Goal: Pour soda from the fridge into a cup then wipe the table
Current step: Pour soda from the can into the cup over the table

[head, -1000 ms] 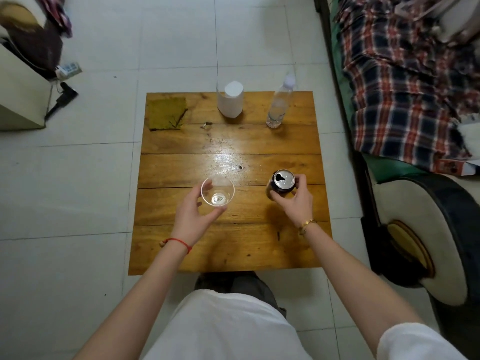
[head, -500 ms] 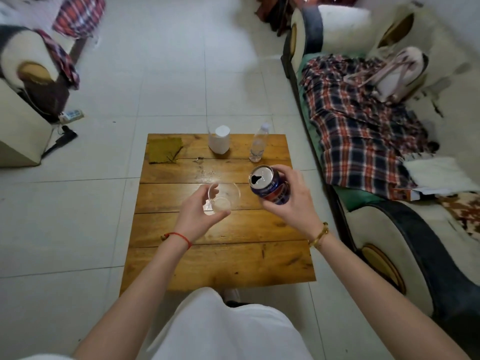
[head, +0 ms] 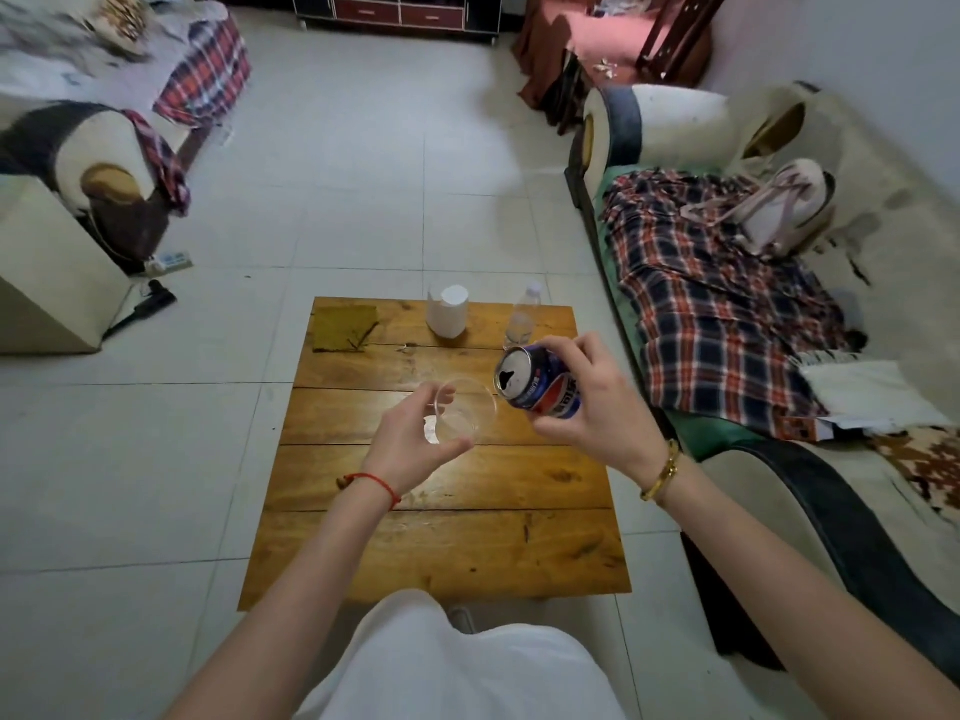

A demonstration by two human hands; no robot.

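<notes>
Wooden counter (head: 441,537) on pale tiles carries the scene: above it the right hand (head: 597,407) grips a tilted soda can (head: 537,377), its opened top beside a clear cup (head: 462,410) held in the left hand's (head: 410,441) curled fingers. Liquid inside is indiscernible. A cloth (head: 344,328), white cylinder (head: 447,310) and bottle (head: 521,320) stand farther back.

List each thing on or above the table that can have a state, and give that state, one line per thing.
Soda can: opened, tilted toward the cup, held by right hand.
Clear cup: empty, tilted, held by left hand.
Water bottle: upright, capped.
Paper roll: standing upright.
Cloth: lying flat, unused.
</notes>
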